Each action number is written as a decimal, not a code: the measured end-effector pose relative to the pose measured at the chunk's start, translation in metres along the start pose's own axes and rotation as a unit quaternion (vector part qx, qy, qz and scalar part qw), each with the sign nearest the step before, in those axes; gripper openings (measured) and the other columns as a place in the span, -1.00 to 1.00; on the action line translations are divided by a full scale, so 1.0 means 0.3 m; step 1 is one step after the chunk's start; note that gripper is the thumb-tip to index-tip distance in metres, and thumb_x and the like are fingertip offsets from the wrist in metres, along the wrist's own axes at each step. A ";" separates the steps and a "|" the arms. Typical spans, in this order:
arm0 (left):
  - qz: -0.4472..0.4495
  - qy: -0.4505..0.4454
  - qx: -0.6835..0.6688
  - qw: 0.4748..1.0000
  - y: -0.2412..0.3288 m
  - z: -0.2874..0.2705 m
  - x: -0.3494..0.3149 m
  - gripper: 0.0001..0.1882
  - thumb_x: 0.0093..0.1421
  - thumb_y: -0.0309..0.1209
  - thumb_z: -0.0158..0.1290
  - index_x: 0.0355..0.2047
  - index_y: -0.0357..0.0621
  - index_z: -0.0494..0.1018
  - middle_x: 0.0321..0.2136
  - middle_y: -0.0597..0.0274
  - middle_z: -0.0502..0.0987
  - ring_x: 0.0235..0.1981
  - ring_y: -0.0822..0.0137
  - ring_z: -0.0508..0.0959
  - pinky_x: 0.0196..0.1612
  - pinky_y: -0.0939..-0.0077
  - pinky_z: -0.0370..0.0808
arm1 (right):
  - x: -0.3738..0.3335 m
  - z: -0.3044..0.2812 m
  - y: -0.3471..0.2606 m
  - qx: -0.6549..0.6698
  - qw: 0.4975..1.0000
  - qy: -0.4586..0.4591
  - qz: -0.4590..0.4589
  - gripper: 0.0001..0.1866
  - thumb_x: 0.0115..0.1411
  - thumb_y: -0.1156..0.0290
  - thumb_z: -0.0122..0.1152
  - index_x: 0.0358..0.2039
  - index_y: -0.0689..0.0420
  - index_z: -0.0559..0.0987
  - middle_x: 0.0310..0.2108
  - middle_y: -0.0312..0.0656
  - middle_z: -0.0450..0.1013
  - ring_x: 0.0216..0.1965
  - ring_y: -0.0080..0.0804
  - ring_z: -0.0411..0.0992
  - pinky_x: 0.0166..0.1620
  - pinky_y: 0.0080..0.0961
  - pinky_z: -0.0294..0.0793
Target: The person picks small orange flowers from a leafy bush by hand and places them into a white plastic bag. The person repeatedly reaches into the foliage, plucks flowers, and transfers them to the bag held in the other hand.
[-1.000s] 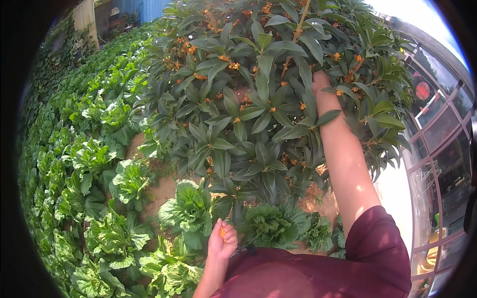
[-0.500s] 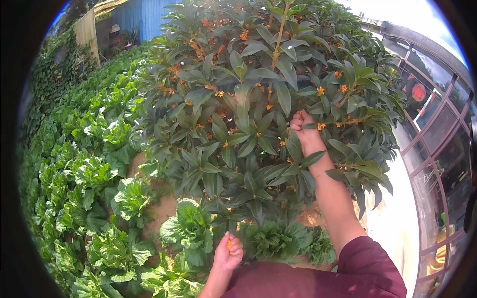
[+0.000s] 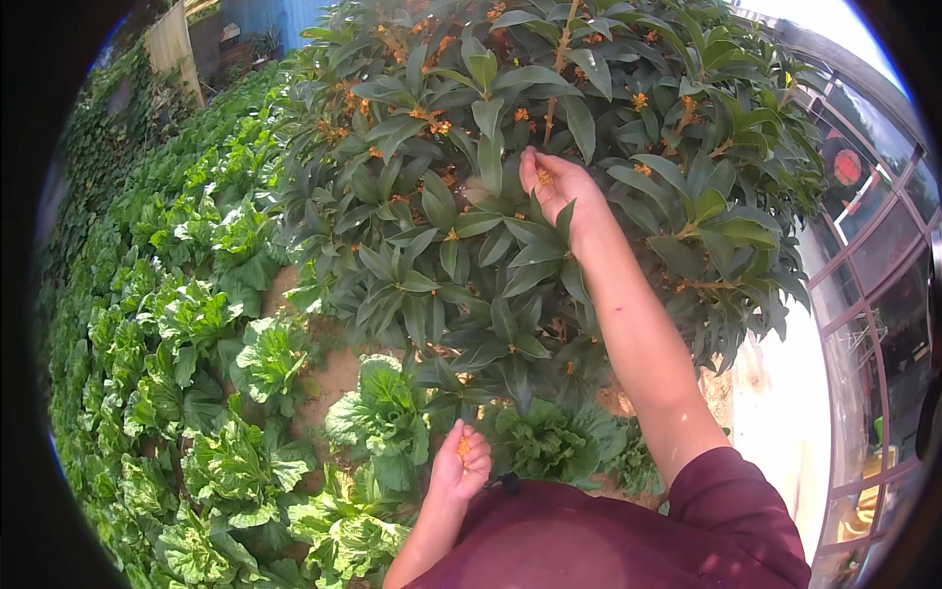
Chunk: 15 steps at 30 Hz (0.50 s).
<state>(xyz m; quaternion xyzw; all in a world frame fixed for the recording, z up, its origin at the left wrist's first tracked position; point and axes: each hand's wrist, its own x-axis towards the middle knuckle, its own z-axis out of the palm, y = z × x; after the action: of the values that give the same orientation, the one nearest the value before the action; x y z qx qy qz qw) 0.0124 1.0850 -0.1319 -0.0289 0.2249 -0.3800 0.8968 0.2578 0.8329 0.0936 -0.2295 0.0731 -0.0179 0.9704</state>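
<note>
A large leafy bush [image 3: 453,257] with long dark green leaves fills the middle of the head view. Clusters of tiny orange blossoms [image 3: 430,122] sit along its stems, osmanthus by the look of them. Reaching in from the right, my right hand [image 3: 569,196] is among the leaves with its fingers curled. A few orange blossoms [image 3: 546,178] show in its cupped palm, just below a cluster still on a stem [image 3: 522,115]. My left hand [image 3: 461,475], low in front of my body, is closed around a small heap of orange blossoms [image 3: 463,447]; they peep out between thumb and fingers.
Rows of leafy green cabbages [image 3: 221,314] cover the ground at left, and several more plants [image 3: 378,417] grow under the bush. A building with framed glass panes [image 3: 863,294] stands at right beside a pale sunlit strip [image 3: 775,432]. Blue sheeting [image 3: 270,20] is at the back.
My right hand has moved up and left through the bush, and its palm has turned to show blossoms in it. My left hand stays closed, slightly higher in the view. The view has shifted a little.
</note>
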 end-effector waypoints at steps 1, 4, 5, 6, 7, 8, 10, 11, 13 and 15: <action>0.000 -0.002 -0.004 1.000 0.001 0.009 0.001 -0.75 0.29 -0.21 -0.12 -0.47 -0.06 0.34 -0.60 0.37 0.28 -0.67 0.55 0.20 -0.68 0.73 0.11 | 0.011 0.035 0.014 -0.006 1.000 -0.012 0.002 -0.87 0.17 0.65 -0.05 -0.25 0.42 0.34 -0.31 0.01 0.37 -0.33 -0.30 0.44 -0.27 -0.57 0.60; -0.004 -0.012 -0.008 1.000 0.003 0.013 0.005 -0.74 0.28 -0.21 -0.12 -0.47 -0.07 0.34 -0.61 0.37 0.27 -0.67 0.55 0.20 -0.68 0.73 0.12 | 0.113 0.092 0.034 -0.014 0.999 -0.046 -0.018 -0.91 0.17 0.66 -0.03 -0.31 0.41 0.38 -0.38 -0.05 0.42 -0.37 -0.35 0.47 -0.33 -0.61 0.59; -0.005 -0.013 -0.006 1.000 0.003 0.015 0.005 -0.74 0.28 -0.21 -0.12 -0.47 -0.06 0.34 -0.61 0.37 0.27 -0.67 0.55 0.20 -0.68 0.73 0.11 | 0.159 0.091 0.043 0.046 0.997 -0.025 -0.060 -0.92 0.16 0.66 -0.02 -0.32 0.39 0.39 -0.37 -0.05 0.42 -0.37 -0.31 0.47 -0.30 -0.57 0.59; -0.005 -0.016 -0.005 1.000 0.007 0.014 0.007 -0.74 0.28 -0.21 -0.12 -0.47 -0.06 0.34 -0.61 0.37 0.27 -0.67 0.55 0.20 -0.68 0.73 0.11 | 0.194 0.102 0.063 0.105 0.989 -0.005 -0.100 -0.94 0.16 0.66 -0.01 -0.33 0.37 0.40 -0.36 -0.06 0.43 -0.37 -0.28 0.47 -0.28 -0.52 0.59; -0.005 -0.013 -0.006 1.000 0.011 0.018 0.009 -0.74 0.28 -0.21 -0.12 -0.47 -0.06 0.34 -0.61 0.38 0.27 -0.67 0.55 0.20 -0.69 0.73 0.11 | 0.229 0.096 0.075 0.062 0.989 -0.015 -0.136 -0.91 0.22 0.59 -0.07 -0.27 0.31 0.38 -0.36 -0.04 0.43 -0.32 -0.21 0.47 -0.25 -0.46 0.58; -0.006 -0.009 -0.007 1.000 0.015 0.021 0.009 -0.74 0.29 -0.21 -0.12 -0.47 -0.06 0.33 -0.61 0.38 0.27 -0.68 0.55 0.20 -0.69 0.73 0.11 | 0.265 0.097 0.071 0.069 0.990 0.018 -0.121 -0.82 0.24 0.45 -0.10 -0.28 0.32 0.38 -0.36 -0.04 0.42 -0.31 -0.21 0.46 -0.23 -0.41 0.58; 0.000 -0.006 -0.010 1.000 0.027 0.012 0.002 -0.74 0.29 -0.21 -0.13 -0.47 -0.06 0.33 -0.62 0.38 0.26 -0.68 0.54 0.20 -0.70 0.72 0.10 | 0.296 0.118 0.087 0.085 0.989 0.084 -0.086 -0.59 0.29 0.16 -0.15 -0.30 0.35 0.37 -0.36 -0.03 0.41 -0.31 -0.21 0.46 -0.19 -0.30 0.56; 0.005 -0.007 -0.012 1.000 0.033 0.007 -0.001 -0.74 0.29 -0.21 -0.14 -0.47 -0.06 0.33 -0.62 0.38 0.26 -0.68 0.54 0.20 -0.70 0.72 0.10 | 0.308 0.122 0.090 0.063 0.991 0.082 -0.089 -0.54 0.29 0.08 -0.20 -0.27 0.33 0.36 -0.35 0.00 0.40 -0.30 -0.18 0.45 -0.18 -0.29 0.56; 0.012 -0.005 -0.008 1.000 0.043 0.014 0.000 -0.74 0.29 -0.21 -0.14 -0.47 -0.06 0.33 -0.62 0.37 0.26 -0.69 0.53 0.20 -0.70 0.71 0.10 | 0.351 0.104 0.055 0.022 0.992 0.077 -0.102 -0.42 0.28 -0.07 -0.29 -0.20 0.30 0.35 -0.34 0.04 0.38 -0.29 -0.14 0.44 -0.18 -0.26 0.55; 0.023 -0.001 -0.004 1.000 0.051 0.020 0.001 -0.73 0.30 -0.20 -0.15 -0.47 -0.06 0.32 -0.63 0.36 0.26 -0.69 0.53 0.20 -0.71 0.71 0.09 | 0.402 0.106 0.028 0.033 0.989 0.116 -0.090 -0.39 0.26 -0.13 -0.31 -0.14 0.25 0.32 -0.34 0.05 0.36 -0.29 -0.12 0.42 -0.21 -0.24 0.53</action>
<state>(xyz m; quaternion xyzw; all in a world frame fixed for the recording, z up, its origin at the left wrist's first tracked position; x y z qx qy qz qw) 0.0255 1.0950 -0.1302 -0.0274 0.2265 -0.3580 0.9054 0.3818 0.8464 0.1018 -0.1996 0.1639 -0.1345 0.9567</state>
